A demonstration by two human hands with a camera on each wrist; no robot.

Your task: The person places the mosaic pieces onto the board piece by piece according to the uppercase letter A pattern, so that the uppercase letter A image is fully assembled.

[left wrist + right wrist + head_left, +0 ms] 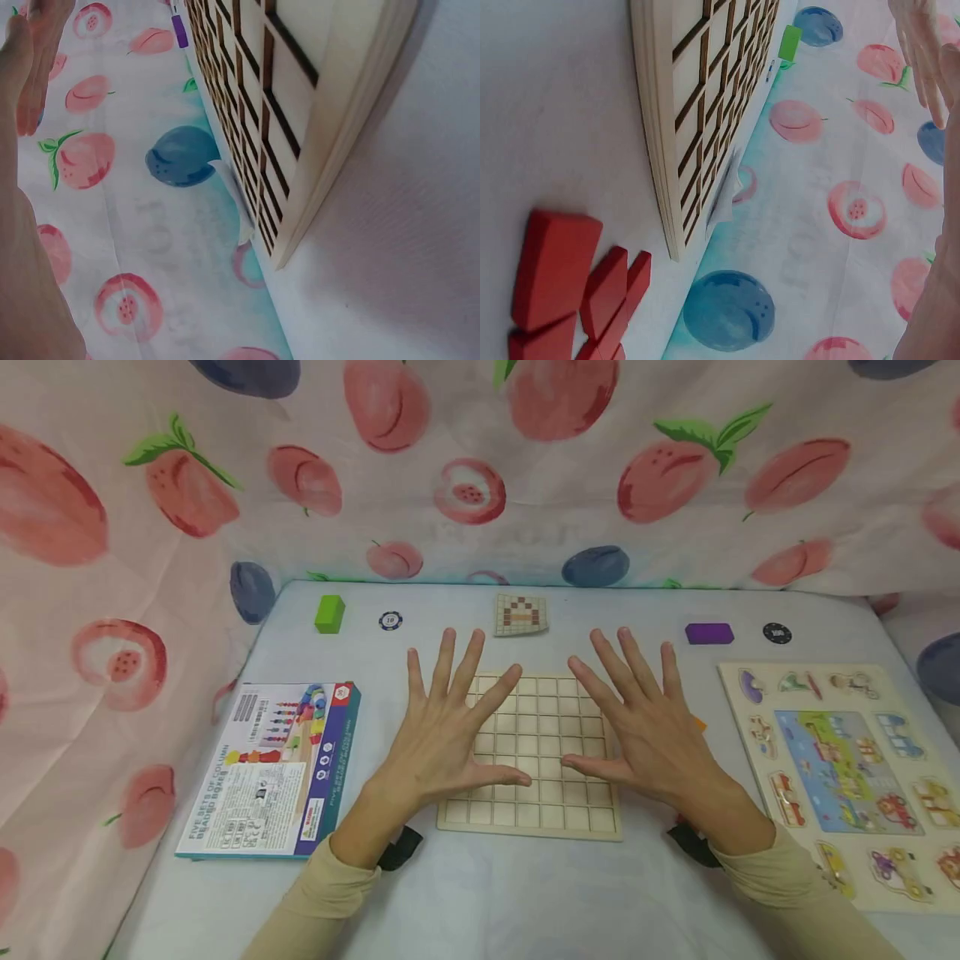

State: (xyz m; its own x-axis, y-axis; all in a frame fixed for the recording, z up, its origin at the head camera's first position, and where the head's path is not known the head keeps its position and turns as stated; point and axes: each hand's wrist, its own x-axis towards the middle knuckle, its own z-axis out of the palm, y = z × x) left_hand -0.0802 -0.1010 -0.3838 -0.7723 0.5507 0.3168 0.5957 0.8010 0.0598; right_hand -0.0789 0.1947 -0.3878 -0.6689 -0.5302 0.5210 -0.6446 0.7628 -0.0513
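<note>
Both hands are held over a square wooden grid board (pixel 528 735), fingers spread and holding nothing. The left hand (pixel 442 735) overlaps the board's left side in the head view, its thumb pointing inward. Over the right side, the right hand (pixel 648 735) mirrors it. The board's square cells show no pieces in them. Several red blocks (pixel 559 262) lie beside the board in the right wrist view; the right hand mostly hides that area in the head view. Behind the board is a small card (pixel 521 615) with a brown and orange pixel pattern.
A boxed bead set (pixel 262 802) lies at left, a wooden picture puzzle (pixel 847 777) at right. Along the back are a green block (pixel 329 614), a white-and-dark chip (pixel 391 621), a purple block (pixel 709 633) and a black chip (pixel 777 633). A fruit-print curtain (pixel 540 510) surrounds the table.
</note>
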